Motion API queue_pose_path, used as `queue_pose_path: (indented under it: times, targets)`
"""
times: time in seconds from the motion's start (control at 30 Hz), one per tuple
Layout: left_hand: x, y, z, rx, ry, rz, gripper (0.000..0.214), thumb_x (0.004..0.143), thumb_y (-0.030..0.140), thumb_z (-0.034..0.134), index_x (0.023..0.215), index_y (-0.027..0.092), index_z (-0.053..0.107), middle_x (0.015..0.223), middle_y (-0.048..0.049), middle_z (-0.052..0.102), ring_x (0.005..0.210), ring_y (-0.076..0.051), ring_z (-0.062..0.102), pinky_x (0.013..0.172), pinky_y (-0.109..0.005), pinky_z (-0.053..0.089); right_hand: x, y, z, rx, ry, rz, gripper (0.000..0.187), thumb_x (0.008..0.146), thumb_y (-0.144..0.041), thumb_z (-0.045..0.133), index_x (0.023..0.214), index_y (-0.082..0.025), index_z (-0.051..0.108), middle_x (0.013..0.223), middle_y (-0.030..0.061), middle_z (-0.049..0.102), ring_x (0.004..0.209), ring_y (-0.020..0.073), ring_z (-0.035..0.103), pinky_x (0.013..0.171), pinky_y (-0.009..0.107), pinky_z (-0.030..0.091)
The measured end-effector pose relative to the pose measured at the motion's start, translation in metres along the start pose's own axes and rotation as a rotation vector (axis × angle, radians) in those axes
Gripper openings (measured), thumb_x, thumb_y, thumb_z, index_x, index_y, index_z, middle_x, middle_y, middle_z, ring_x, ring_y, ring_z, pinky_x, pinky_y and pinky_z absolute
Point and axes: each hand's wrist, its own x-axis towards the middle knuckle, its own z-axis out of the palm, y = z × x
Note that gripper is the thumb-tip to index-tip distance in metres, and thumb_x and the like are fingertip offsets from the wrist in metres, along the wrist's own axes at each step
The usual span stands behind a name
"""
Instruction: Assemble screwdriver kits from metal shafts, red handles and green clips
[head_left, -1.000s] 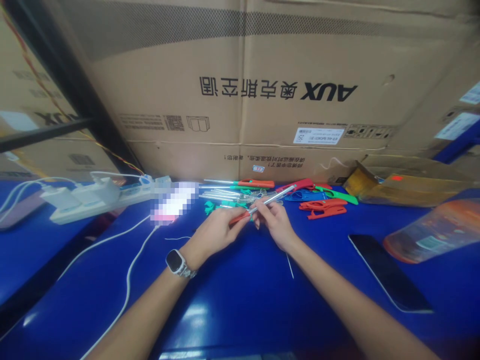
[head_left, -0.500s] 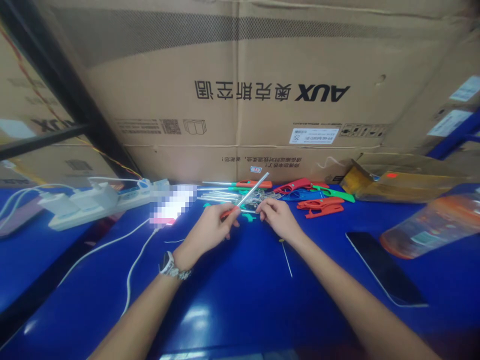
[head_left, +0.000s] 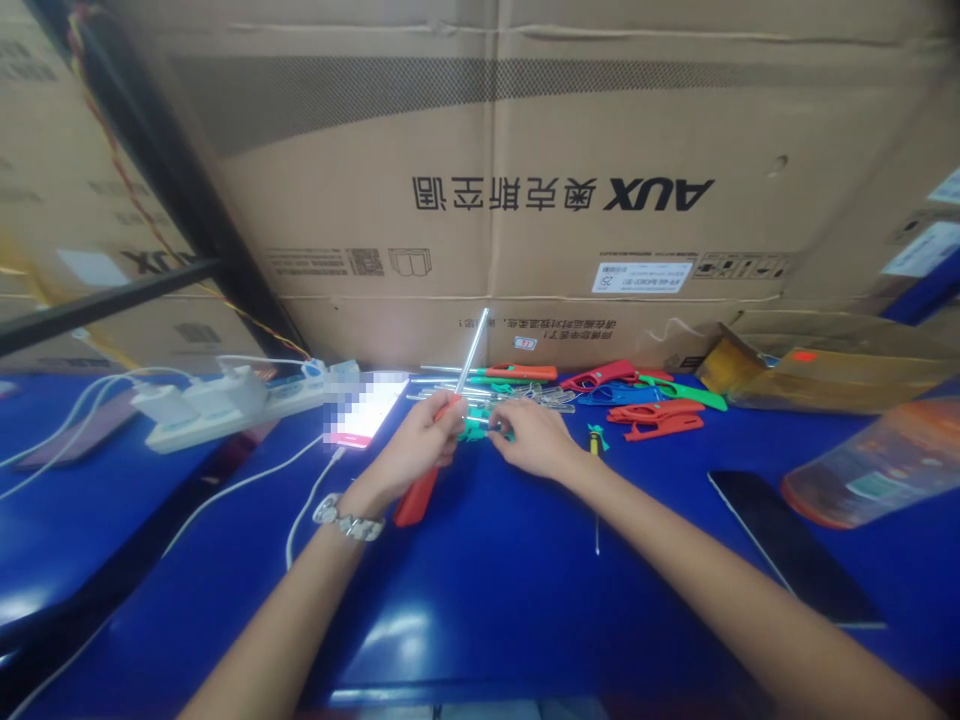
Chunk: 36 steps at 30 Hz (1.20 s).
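Note:
My left hand (head_left: 420, 450) is closed round a lighter-like tool with an orange-red handle (head_left: 417, 497) and a long metal tube (head_left: 472, 350) that points up and away. My right hand (head_left: 529, 440) lies just right of it, fingers pinched on a green plastic part (head_left: 475, 428) at the edge of a pile of metal tubes and green pieces (head_left: 495, 385). A thin metal rod with a small green and yellow tip (head_left: 596, 470) lies on the blue table beside my right wrist. A watch sits on my left wrist.
Red, blue and green plastic handles (head_left: 645, 400) lie behind my right hand. A dark phone (head_left: 795, 550) and a clear orange bag (head_left: 877, 470) are at the right. A white power strip with chargers (head_left: 225, 400), cables and a lit phone (head_left: 367, 410) are at the left. Large cardboard boxes (head_left: 525, 180) stand behind.
My left hand has swung the orange-handled tool upright, tube now pointing up. My right hand let go of the tube and moved down to the green part in the pile.

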Motion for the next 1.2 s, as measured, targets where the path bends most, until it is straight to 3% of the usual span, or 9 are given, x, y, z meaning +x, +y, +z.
queue_pose_path:
  times: [0.1, 0.27, 0.47, 0.57, 0.67, 0.83, 0.9, 1.07, 1.2]
  targets:
    - [-0.004, -0.001, -0.006, -0.063, 0.030, 0.025, 0.036, 0.091, 0.046, 0.059, 0.079, 0.021, 0.036, 0.062, 0.0099, 0.031, 0.043, -0.003, 0.027, 0.039, -0.013, 0.025, 0.008, -0.002, 0.003, -0.010, -0.012, -0.023, 0.008, 0.083, -0.024, 0.061, 0.090, -0.022, 0.066, 0.090, 0.0020, 0.070, 0.091, 0.0203, 0.059, 0.065, 0.028, 0.032]
    - [-0.007, 0.003, -0.015, -0.151, 0.138, 0.139, 0.036, 0.086, 0.043, 0.066, 0.079, 0.020, 0.039, 0.063, 0.0095, 0.032, 0.048, -0.004, 0.035, 0.050, -0.019, 0.044, 0.014, -0.007, 0.011, 0.022, 0.004, -0.039, 0.008, 0.084, -0.024, 0.058, 0.089, -0.022, 0.065, 0.088, 0.0014, 0.069, 0.088, 0.0191, 0.059, 0.065, 0.028, 0.034]
    - [-0.012, 0.006, -0.018, -0.082, 0.181, 0.046, 0.036, 0.086, 0.046, 0.063, 0.079, 0.021, 0.038, 0.059, 0.0103, 0.032, 0.041, -0.003, 0.026, 0.037, -0.012, 0.022, 0.033, -0.020, 0.013, -0.029, -0.015, -0.077, 0.017, 0.088, -0.030, 0.056, 0.098, -0.025, 0.068, 0.096, 0.0038, 0.069, 0.094, 0.0216, 0.061, 0.067, 0.029, 0.038]
    - [-0.012, 0.000, -0.016, 0.051, 0.207, 0.015, 0.032, 0.089, 0.046, 0.058, 0.079, 0.021, 0.041, 0.057, 0.0101, 0.033, 0.040, -0.004, 0.029, 0.036, -0.013, 0.024, 0.053, -0.025, 0.013, -0.085, -0.123, -0.082, 0.021, 0.086, -0.033, 0.060, 0.103, -0.026, 0.071, 0.103, 0.0066, 0.069, 0.099, 0.0242, 0.062, 0.070, 0.029, 0.042]
    - [-0.009, -0.008, -0.013, 0.149, 0.207, 0.031, 0.030, 0.091, 0.046, 0.054, 0.080, 0.021, 0.042, 0.056, 0.0095, 0.036, 0.039, -0.005, 0.032, 0.036, -0.014, 0.028, 0.072, -0.029, 0.015, -0.096, -0.197, -0.090, 0.018, 0.080, -0.035, 0.067, 0.093, -0.023, 0.074, 0.101, 0.0088, 0.071, 0.098, 0.0265, 0.064, 0.071, 0.029, 0.044]
    - [-0.008, -0.011, -0.012, 0.229, 0.210, 0.051, 0.028, 0.092, 0.045, 0.050, 0.081, 0.021, 0.043, 0.059, 0.0078, 0.040, 0.041, -0.006, 0.034, 0.038, -0.018, 0.030, 0.077, -0.028, 0.013, -0.082, -0.174, -0.124, 0.021, 0.080, -0.033, 0.069, 0.096, -0.021, 0.073, 0.112, 0.0108, 0.069, 0.107, 0.0274, 0.062, 0.077, 0.030, 0.047]
    - [-0.009, -0.011, -0.013, 0.252, 0.190, 0.069, 0.028, 0.093, 0.046, 0.047, 0.081, 0.021, 0.042, 0.059, 0.0077, 0.039, 0.042, -0.007, 0.034, 0.039, -0.019, 0.029, 0.070, -0.020, 0.008, 0.021, -0.113, -0.095, 0.019, 0.083, -0.032, 0.066, 0.096, -0.020, 0.071, 0.106, 0.0093, 0.071, 0.100, 0.0240, 0.064, 0.077, 0.031, 0.048]
    - [-0.013, -0.011, -0.007, 0.490, 0.139, 0.256, 0.031, 0.096, 0.044, 0.045, 0.077, 0.020, 0.044, 0.061, 0.0056, 0.040, 0.051, -0.010, 0.036, 0.050, -0.023, 0.029, 0.034, 0.017, -0.010, 0.981, 0.079, 0.121, 0.033, 0.076, -0.045, 0.074, 0.087, -0.015, 0.067, 0.070, 0.0023, 0.066, 0.057, 0.0130, 0.057, 0.049, 0.024, 0.043]
    - [-0.017, -0.012, 0.006, 0.755, 0.081, 0.318, 0.028, 0.098, 0.040, 0.042, 0.078, 0.021, 0.044, 0.059, 0.0048, 0.042, 0.051, -0.013, 0.036, 0.054, -0.027, 0.024, 0.006, 0.036, -0.022, 1.379, 0.290, 0.238, 0.039, 0.066, -0.049, 0.081, 0.084, -0.016, 0.070, 0.064, -0.0010, 0.058, 0.052, 0.0097, 0.047, 0.040, 0.022, 0.035]
